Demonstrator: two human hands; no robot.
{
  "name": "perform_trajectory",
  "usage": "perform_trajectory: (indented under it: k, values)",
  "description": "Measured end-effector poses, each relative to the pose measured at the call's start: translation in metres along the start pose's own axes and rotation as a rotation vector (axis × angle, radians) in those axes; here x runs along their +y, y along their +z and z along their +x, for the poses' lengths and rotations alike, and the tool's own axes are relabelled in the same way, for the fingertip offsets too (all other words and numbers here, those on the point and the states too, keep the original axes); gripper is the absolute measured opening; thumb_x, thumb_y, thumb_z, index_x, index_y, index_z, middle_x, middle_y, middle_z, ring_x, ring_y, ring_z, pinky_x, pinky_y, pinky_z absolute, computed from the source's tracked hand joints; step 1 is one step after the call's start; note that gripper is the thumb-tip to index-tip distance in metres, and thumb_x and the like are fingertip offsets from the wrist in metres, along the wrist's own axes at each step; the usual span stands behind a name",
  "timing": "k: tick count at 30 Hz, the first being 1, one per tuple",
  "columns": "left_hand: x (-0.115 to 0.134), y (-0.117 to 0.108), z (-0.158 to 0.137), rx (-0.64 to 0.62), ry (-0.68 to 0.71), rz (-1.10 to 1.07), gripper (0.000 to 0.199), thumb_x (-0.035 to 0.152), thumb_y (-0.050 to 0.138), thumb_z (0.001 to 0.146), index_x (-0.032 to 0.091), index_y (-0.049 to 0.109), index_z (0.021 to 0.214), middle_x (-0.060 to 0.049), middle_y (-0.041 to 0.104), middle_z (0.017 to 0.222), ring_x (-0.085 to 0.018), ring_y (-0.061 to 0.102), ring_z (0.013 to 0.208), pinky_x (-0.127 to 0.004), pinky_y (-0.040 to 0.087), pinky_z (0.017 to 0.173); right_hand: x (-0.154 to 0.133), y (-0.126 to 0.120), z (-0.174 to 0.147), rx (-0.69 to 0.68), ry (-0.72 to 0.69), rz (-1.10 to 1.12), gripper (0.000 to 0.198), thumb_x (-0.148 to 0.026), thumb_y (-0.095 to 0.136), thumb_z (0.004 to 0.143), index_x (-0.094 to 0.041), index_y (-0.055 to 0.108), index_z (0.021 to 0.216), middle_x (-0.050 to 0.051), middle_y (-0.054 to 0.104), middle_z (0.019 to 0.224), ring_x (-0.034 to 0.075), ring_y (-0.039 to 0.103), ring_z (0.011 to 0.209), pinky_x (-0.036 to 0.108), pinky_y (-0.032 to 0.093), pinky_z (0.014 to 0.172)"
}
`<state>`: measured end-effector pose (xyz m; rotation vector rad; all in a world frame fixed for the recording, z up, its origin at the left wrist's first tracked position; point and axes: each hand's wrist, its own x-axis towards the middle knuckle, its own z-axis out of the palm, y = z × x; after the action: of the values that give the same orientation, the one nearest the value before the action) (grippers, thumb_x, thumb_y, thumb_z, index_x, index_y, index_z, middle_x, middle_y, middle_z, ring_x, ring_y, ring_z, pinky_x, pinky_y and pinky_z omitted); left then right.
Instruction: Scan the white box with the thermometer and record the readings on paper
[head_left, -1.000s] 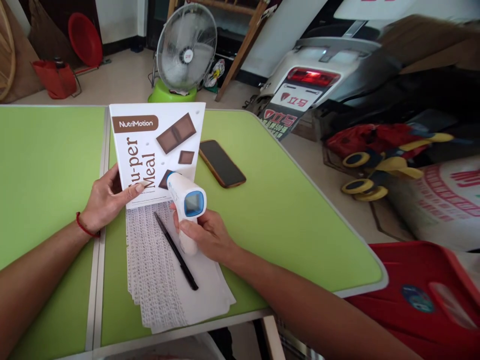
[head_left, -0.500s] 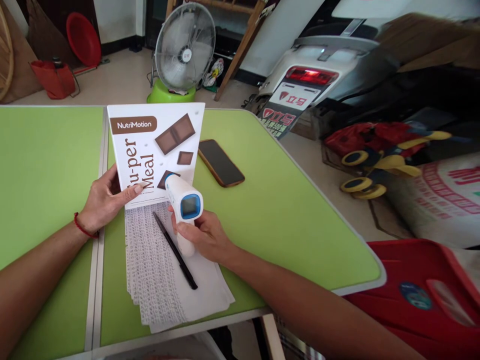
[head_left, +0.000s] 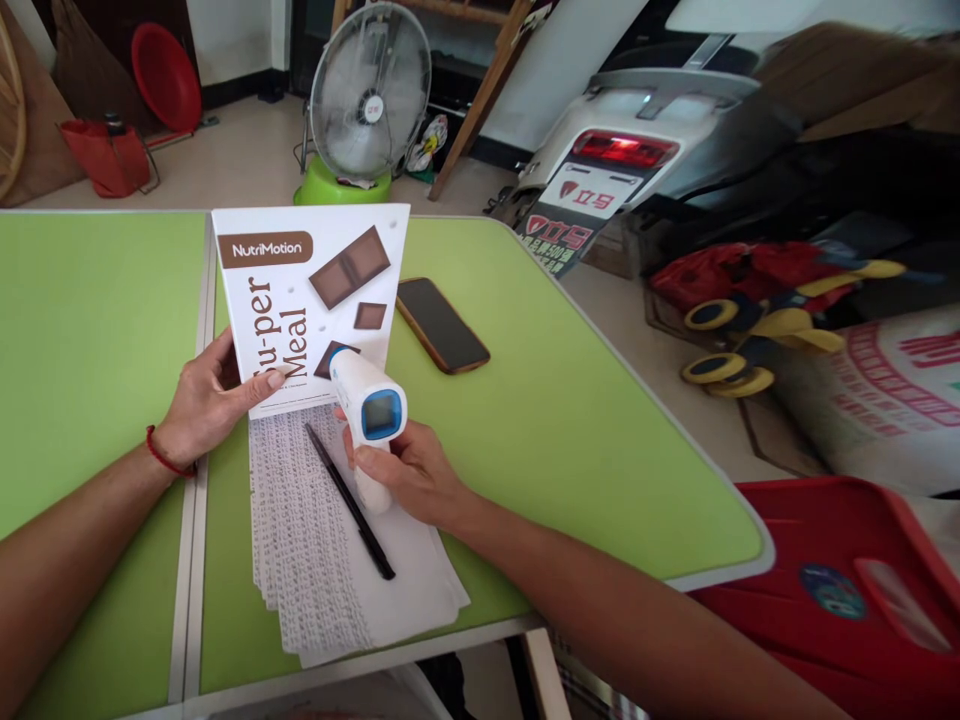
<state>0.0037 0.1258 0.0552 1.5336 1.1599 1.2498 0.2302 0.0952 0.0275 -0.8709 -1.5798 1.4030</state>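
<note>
My left hand (head_left: 217, 392) grips the lower left edge of a white box (head_left: 330, 300) printed "NutriMotion Su-per Meal" with chocolate pieces; the thumb lies on its front and the other fingers are hidden behind. The box is tilted upright above the table. In my right hand (head_left: 409, 470) is a white and blue infrared thermometer (head_left: 367, 400), its fingers wrapped round the handle. The thermometer's small screen faces me and its front end points at the box's lower right part. Below them lie sheets of handwritten paper (head_left: 300, 560) with a black pen (head_left: 352, 505) across them.
On the green table (head_left: 585, 430), a phone (head_left: 442, 325) lies right of the box. Behind the table stand a fan (head_left: 371, 100) and a white scooter (head_left: 615, 160). A red chair (head_left: 810, 540) is close by the table's right corner.
</note>
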Motion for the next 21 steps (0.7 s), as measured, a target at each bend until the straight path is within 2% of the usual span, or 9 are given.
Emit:
perform_trajectory:
  k: [6, 12, 21]
  values:
    - [-0.0011, -0.0007, 0.0012, -0.002, 0.018, 0.011, 0.053, 0.046, 0.081, 0.07, 0.018, 0.063, 0.112, -0.008, 0.071, 0.112, -0.029, 0.066, 0.105, -0.043, 0.057, 0.093, 0.0015, -0.0001, 0.0008, 0.003, -0.011, 0.01, 0.022, -0.04, 0.064, 0.079, -0.02, 0.057, 0.084, -0.002, 0.053, 0.07, 0.01, 0.045, 0.06, 0.027, 0.04, 0.056]
    - [-0.0056, -0.0023, 0.0016, -0.013, 0.042, 0.017, 0.047, 0.043, 0.08, 0.072, 0.02, 0.064, 0.11, -0.007, 0.069, 0.117, -0.029, 0.066, 0.105, -0.042, 0.056, 0.094, 0.001, 0.0002, 0.0022, -0.016, -0.013, 0.039, 0.022, -0.041, 0.065, 0.078, -0.021, 0.058, 0.087, -0.002, 0.054, 0.072, 0.011, 0.047, 0.062, 0.028, 0.042, 0.059]
    - [-0.0048, -0.0038, 0.0028, -0.019, 0.064, 0.036, 0.05, 0.043, 0.081, 0.072, 0.019, 0.063, 0.111, -0.008, 0.069, 0.116, -0.029, 0.066, 0.104, -0.044, 0.057, 0.092, -0.0025, 0.001, 0.0046, -0.026, 0.002, 0.06, 0.02, -0.035, 0.067, 0.074, -0.021, 0.056, 0.081, -0.003, 0.054, 0.07, 0.01, 0.044, 0.059, 0.027, 0.044, 0.06]
